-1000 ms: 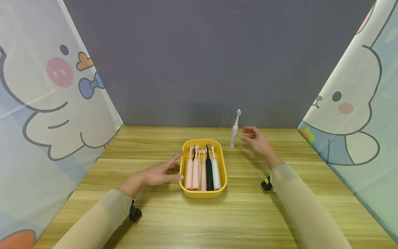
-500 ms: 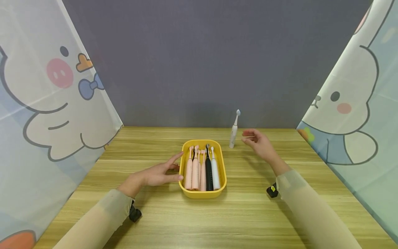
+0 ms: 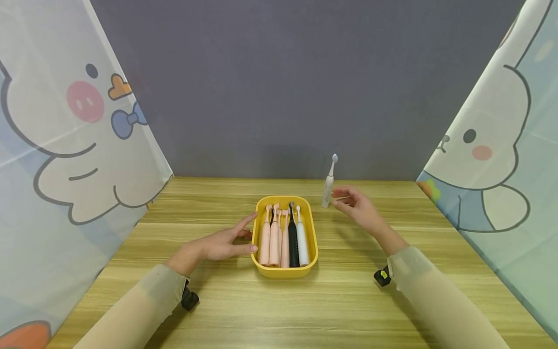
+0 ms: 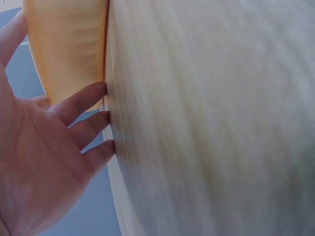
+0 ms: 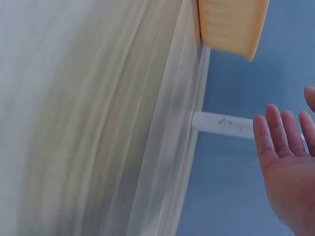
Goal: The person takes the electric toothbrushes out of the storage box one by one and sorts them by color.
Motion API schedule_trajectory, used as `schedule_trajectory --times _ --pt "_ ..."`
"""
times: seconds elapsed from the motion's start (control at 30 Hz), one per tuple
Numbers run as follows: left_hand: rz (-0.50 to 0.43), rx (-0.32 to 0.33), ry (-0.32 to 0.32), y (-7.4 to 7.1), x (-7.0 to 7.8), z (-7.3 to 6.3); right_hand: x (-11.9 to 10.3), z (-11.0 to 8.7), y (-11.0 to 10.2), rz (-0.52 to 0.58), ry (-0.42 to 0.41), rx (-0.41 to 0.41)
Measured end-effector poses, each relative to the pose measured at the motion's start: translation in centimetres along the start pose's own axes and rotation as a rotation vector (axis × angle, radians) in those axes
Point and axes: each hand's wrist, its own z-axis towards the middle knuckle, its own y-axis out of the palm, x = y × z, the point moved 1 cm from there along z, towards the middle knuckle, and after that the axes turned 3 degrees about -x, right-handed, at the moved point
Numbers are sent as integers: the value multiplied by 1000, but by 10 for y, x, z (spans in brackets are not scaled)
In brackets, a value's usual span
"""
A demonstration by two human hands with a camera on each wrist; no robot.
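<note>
A yellow plastic tray (image 3: 285,273) stands in the middle of the table and holds several electric toothbrushes lying side by side. Among them are pink toothbrushes (image 3: 264,245), a black toothbrush (image 3: 293,245) and a white toothbrush (image 3: 302,245). My left hand (image 3: 218,245) has its fingers spread at the tray's left side, with index finger and thumb at the rim; in the left wrist view its other fingertips rest on the tabletop. Another white electric toothbrush (image 3: 328,190) stands upright behind and right of the tray. Just right of it is my right hand (image 3: 361,212), fingers extended, holding nothing.
The wooden table (image 3: 209,310) ends at a dark grey panel (image 3: 279,87) at the back. Cartoon-printed cloth walls (image 3: 488,145) close off both sides. Each wrist wears a small black camera (image 3: 382,277).
My right hand drew back slightly to the right, then moved left and a little lower, closer to the upright toothbrush. The left hand and the tray have stayed in place.
</note>
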Motion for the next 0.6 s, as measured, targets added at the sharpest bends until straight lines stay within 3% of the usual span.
schedule_trajectory --times 0.6 --pt "-1 -9 0 -1 1 -2 -36 0 31 59 -58 -55"
